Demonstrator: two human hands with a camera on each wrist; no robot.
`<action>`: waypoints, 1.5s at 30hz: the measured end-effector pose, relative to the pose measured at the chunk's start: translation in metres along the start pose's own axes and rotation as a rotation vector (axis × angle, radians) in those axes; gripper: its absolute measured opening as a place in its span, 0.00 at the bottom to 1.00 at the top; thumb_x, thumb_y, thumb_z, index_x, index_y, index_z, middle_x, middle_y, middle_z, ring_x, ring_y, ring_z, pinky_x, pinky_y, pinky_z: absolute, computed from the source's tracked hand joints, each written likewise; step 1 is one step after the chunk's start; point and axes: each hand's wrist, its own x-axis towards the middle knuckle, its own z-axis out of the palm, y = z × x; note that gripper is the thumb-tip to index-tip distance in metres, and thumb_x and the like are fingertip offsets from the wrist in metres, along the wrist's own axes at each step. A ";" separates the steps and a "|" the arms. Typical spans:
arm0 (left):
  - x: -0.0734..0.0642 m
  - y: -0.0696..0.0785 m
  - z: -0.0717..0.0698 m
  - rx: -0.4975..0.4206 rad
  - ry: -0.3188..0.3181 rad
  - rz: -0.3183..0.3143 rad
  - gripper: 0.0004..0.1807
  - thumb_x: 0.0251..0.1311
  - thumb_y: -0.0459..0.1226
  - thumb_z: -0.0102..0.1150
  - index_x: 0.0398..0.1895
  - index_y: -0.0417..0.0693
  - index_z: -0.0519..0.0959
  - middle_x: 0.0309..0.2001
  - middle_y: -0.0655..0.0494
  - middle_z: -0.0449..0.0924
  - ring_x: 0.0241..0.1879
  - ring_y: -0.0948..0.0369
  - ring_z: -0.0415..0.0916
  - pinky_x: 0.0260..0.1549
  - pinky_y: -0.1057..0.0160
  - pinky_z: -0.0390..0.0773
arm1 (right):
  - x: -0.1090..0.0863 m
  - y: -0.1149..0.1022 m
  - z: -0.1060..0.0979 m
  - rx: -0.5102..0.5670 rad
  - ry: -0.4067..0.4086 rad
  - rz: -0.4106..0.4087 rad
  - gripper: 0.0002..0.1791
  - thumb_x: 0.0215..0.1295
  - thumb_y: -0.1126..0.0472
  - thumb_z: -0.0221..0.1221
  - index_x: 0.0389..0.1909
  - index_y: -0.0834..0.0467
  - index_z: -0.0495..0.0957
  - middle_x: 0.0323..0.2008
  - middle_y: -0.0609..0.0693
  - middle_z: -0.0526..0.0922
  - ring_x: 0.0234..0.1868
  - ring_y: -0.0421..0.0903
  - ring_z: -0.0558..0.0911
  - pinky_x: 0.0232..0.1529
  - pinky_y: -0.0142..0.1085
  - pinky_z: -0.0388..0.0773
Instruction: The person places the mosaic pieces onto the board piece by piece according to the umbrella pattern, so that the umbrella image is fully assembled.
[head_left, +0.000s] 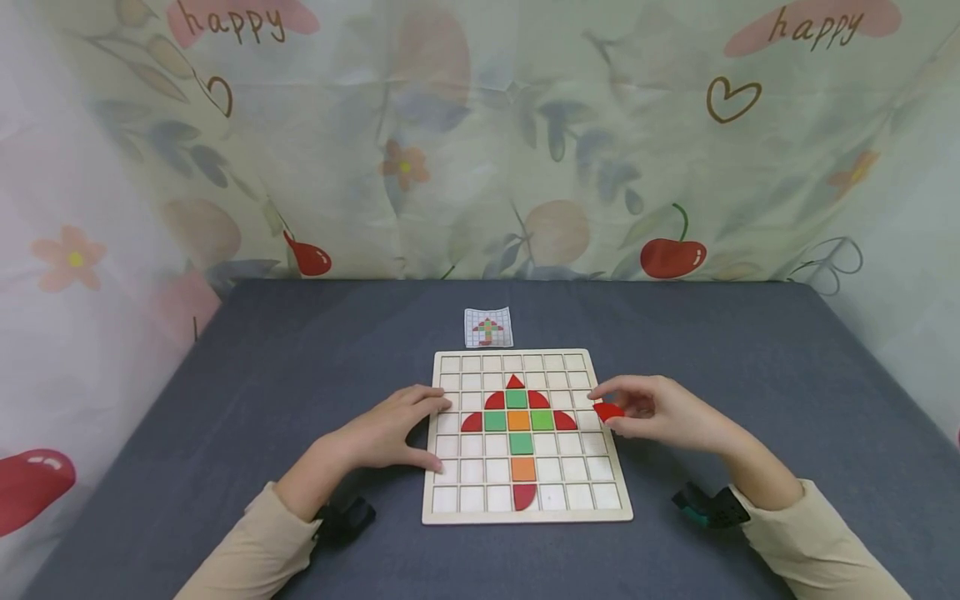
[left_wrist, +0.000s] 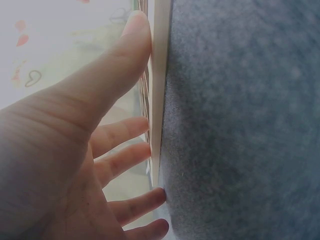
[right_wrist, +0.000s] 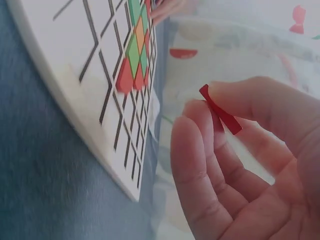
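A pale wooden grid board (head_left: 480,498) lies on the table with red, green and orange tiles set in its middle squares. Together the tiles form a rocket-like figure, with a red triangle (head_left: 515,382) at the top and a red quarter-round tile (head_left: 524,497) at the bottom. My left hand (head_left: 385,429) rests on the board's left edge, fingers and thumb spread. Just off the right edge, my right hand (head_left: 651,408) pinches a red tile (right_wrist: 223,114) between thumb and fingers; it has a curved side and is seen nearly edge-on in the right wrist view.
Behind the board lies a small pattern card (head_left: 488,327) printed with a similar coloured figure on a grid. A dark grey cloth (head_left: 322,333) covers the table. At the back hangs a printed curtain (head_left: 480,167). Black straps with devices (head_left: 712,506) sit at both wrists.
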 end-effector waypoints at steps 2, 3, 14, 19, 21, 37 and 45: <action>0.000 0.000 0.000 0.001 0.001 0.001 0.47 0.43 0.56 0.69 0.66 0.49 0.64 0.68 0.50 0.60 0.67 0.50 0.56 0.64 0.48 0.62 | 0.002 -0.003 0.003 0.015 0.005 0.009 0.18 0.56 0.65 0.63 0.48 0.63 0.74 0.28 0.49 0.77 0.24 0.34 0.75 0.27 0.28 0.74; 0.000 0.000 0.000 0.001 0.001 0.001 0.47 0.43 0.56 0.69 0.66 0.49 0.64 0.68 0.50 0.60 0.67 0.50 0.56 0.64 0.48 0.62 | 0.003 -0.004 0.005 0.023 0.007 0.011 0.17 0.56 0.65 0.64 0.47 0.63 0.73 0.28 0.49 0.77 0.24 0.34 0.76 0.28 0.28 0.75; 0.000 0.000 0.000 0.002 0.002 0.005 0.47 0.43 0.57 0.69 0.66 0.49 0.64 0.68 0.50 0.60 0.67 0.50 0.57 0.63 0.48 0.62 | 0.012 -0.013 0.018 0.085 -0.010 -0.006 0.13 0.57 0.63 0.63 0.43 0.59 0.77 0.30 0.50 0.79 0.27 0.35 0.76 0.29 0.28 0.76; 0.000 -0.001 0.000 0.002 -0.001 0.001 0.47 0.43 0.57 0.69 0.66 0.49 0.64 0.68 0.50 0.60 0.67 0.50 0.57 0.63 0.48 0.62 | 0.015 -0.017 0.025 0.086 -0.030 -0.019 0.13 0.59 0.61 0.62 0.46 0.58 0.78 0.32 0.51 0.81 0.27 0.36 0.75 0.30 0.28 0.75; 0.000 -0.001 0.000 0.003 0.001 0.001 0.47 0.42 0.57 0.69 0.66 0.49 0.64 0.68 0.50 0.60 0.67 0.50 0.57 0.63 0.48 0.62 | 0.016 -0.018 0.028 0.093 -0.031 -0.029 0.14 0.59 0.61 0.62 0.46 0.60 0.78 0.31 0.52 0.81 0.28 0.36 0.76 0.31 0.29 0.76; -0.001 0.001 -0.001 -0.008 0.005 0.001 0.46 0.42 0.56 0.70 0.66 0.49 0.65 0.68 0.50 0.61 0.66 0.50 0.58 0.63 0.48 0.63 | 0.026 -0.029 0.048 0.144 -0.105 0.001 0.07 0.57 0.63 0.63 0.35 0.60 0.78 0.31 0.53 0.82 0.30 0.34 0.77 0.34 0.29 0.78; 0.000 0.001 -0.001 -0.006 0.005 0.001 0.46 0.43 0.55 0.69 0.66 0.49 0.65 0.68 0.50 0.60 0.66 0.50 0.57 0.63 0.48 0.63 | 0.031 -0.031 0.059 0.172 -0.141 -0.026 0.07 0.59 0.63 0.62 0.37 0.61 0.80 0.33 0.54 0.83 0.30 0.33 0.77 0.35 0.29 0.77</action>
